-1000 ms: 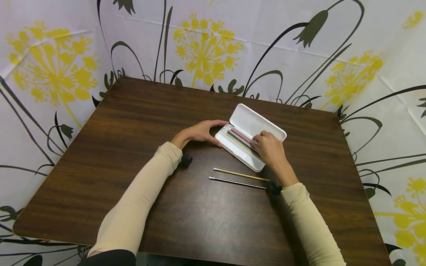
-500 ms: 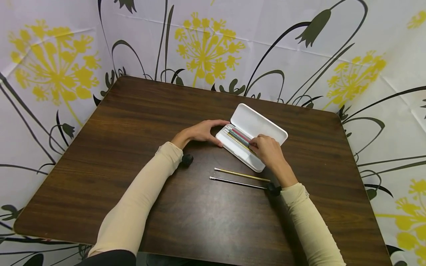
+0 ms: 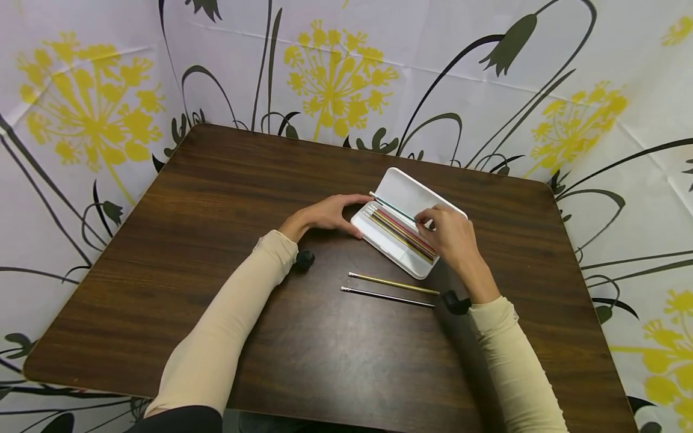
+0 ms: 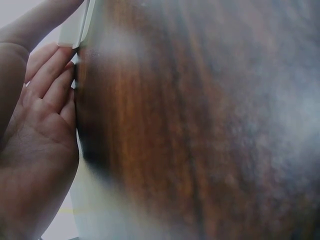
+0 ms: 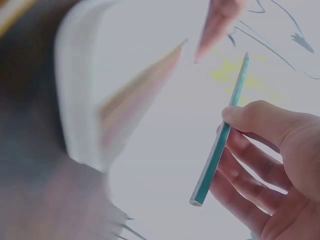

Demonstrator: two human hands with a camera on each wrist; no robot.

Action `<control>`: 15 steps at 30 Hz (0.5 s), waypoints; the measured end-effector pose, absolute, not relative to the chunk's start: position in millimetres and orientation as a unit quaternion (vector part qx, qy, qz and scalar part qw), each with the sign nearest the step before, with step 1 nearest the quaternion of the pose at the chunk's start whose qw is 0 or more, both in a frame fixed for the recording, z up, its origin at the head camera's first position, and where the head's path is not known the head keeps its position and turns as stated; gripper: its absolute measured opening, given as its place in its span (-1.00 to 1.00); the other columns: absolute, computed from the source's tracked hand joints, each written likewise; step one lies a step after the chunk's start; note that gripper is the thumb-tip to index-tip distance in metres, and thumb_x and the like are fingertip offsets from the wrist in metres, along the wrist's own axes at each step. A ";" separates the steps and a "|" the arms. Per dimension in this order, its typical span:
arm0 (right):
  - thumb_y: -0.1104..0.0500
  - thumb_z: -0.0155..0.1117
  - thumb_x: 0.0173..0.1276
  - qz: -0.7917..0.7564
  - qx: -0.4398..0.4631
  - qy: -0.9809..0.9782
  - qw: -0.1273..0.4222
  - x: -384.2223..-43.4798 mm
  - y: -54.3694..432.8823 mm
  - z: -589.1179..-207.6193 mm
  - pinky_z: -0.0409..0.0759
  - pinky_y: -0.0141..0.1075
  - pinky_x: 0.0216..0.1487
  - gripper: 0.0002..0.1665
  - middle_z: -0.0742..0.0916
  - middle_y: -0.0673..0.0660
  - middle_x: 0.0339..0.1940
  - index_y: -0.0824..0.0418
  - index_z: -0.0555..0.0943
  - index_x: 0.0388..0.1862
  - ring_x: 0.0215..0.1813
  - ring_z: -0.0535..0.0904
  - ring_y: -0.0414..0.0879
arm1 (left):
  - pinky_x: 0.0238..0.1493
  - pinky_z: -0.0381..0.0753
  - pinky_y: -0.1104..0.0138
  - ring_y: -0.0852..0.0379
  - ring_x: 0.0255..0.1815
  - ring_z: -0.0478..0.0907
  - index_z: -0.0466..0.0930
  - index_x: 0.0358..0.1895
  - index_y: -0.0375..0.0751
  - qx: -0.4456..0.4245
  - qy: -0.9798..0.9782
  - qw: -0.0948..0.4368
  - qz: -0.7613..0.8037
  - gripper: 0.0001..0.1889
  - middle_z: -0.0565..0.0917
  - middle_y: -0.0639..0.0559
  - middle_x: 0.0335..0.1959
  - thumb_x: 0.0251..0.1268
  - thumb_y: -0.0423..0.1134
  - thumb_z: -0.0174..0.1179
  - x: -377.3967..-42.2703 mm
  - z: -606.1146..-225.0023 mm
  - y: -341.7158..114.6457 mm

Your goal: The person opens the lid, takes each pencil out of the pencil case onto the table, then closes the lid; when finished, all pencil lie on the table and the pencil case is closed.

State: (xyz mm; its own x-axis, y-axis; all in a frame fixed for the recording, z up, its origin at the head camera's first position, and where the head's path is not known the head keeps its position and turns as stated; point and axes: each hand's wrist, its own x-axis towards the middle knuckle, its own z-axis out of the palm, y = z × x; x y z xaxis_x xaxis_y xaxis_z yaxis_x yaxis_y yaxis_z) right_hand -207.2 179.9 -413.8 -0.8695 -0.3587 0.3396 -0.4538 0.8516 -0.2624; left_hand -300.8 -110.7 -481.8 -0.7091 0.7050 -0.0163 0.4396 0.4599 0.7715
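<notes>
A white pencil case (image 3: 385, 251) lies with its hinged lid (image 3: 425, 197) raised, holding several pencils (image 3: 399, 230) side by side, one of them red. My right hand (image 3: 450, 236) pinches a teal pencil (image 5: 212, 160) between thumb and fingertips, over the back of the case. The pencil's eraser end points left toward the lid's corner in the head view. At the case's left end, my left hand (image 3: 327, 213) rests with thumb and straight fingers spread against its corners. In the left wrist view, those fingers (image 4: 52, 75) reach a pale corner of the case.
A gold pencil (image 3: 393, 284) and a dark shiny pencil (image 3: 387, 297) lie on the brown wood-grain table (image 3: 303, 361) in front of the case. Behind the table hangs a white cloth (image 3: 422, 36) printed with yellow flowers.
My right hand has drawn the teal pencil up out of the row in the case and moved slightly right. The left hand and the two pencils on the table have stayed put.
</notes>
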 end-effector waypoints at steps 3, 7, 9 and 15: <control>0.24 0.43 0.21 0.168 0.223 -0.948 0.151 -206.5 181.8 -400.8 0.54 -0.05 -0.43 -0.92 0.71 0.03 -0.38 0.12 0.78 -0.30 -0.33 0.64 -0.04 | 0.36 0.17 0.20 0.12 0.39 0.23 0.26 0.48 0.00 0.346 0.836 0.167 0.391 -0.02 0.36 0.07 0.41 -0.08 -0.04 0.58 -300.2 -483.0 -111.6; 0.24 0.43 0.22 0.167 0.241 -0.942 0.162 -201.1 183.9 -393.0 0.53 -0.06 -0.43 -0.91 0.72 0.03 -0.36 0.12 0.78 -0.29 -0.30 0.64 -0.03 | 0.37 0.16 0.20 0.11 0.40 0.22 0.26 0.48 0.00 0.343 0.836 0.172 0.393 -0.02 0.35 0.06 0.41 -0.08 -0.04 0.58 -299.1 -483.8 -111.8; 0.24 0.44 0.21 0.167 0.252 -0.938 0.168 -195.3 185.7 -390.4 0.53 -0.07 -0.44 -0.90 0.72 0.01 -0.36 0.11 0.78 -0.28 -0.29 0.64 -0.04 | 0.37 0.15 0.20 0.12 0.40 0.21 0.26 0.48 -0.01 0.341 0.837 0.172 0.392 -0.03 0.35 0.06 0.41 -0.07 -0.05 0.57 -299.5 -483.9 -111.5; 0.26 0.51 0.13 0.176 0.318 -0.913 0.185 -162.5 192.0 -385.2 0.54 -0.13 -0.42 -0.84 0.70 -0.04 -0.35 0.09 0.78 -0.29 -0.31 0.62 -0.14 | 0.36 0.16 0.23 0.14 0.40 0.22 0.26 0.48 -0.01 0.347 0.835 0.166 0.392 -0.04 0.37 0.08 0.40 -0.06 -0.06 0.57 -301.7 -481.9 -109.0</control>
State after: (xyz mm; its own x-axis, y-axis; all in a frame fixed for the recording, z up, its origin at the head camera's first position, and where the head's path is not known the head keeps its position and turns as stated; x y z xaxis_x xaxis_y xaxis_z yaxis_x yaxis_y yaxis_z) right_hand -162.5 192.0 -385.2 -0.7288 -0.5162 0.4498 -0.6464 0.7353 -0.2035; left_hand -301.7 -109.0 -481.9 -0.7037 0.7104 -0.0045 0.4504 0.4511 0.7705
